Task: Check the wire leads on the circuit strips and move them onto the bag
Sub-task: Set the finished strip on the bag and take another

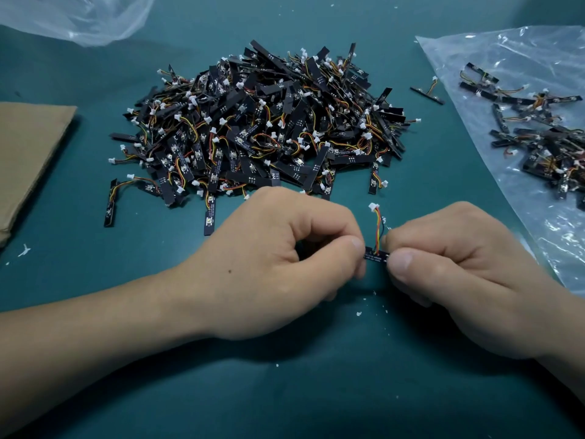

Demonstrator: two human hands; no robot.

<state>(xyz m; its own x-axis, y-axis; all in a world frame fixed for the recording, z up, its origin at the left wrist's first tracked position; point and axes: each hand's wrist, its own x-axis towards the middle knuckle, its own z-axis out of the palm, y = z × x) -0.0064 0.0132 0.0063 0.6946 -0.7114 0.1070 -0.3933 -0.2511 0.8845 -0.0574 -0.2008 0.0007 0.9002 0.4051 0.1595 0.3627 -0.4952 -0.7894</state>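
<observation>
the tabletop (95,74) is teal, the circuit strips (259,128) black with red, orange and yellow wire leads (378,224) and white plugs (373,206), the cardboard (28,153) at 9 o'clock tan, the bag (522,58) at 3 o'clock clear.

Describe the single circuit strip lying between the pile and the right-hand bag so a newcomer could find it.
Find the big pile of circuit strips in the middle of the green table, then the clear bag on the right. In the gap between them, toward the far side, lies the lone strip, touching neither.
</observation>
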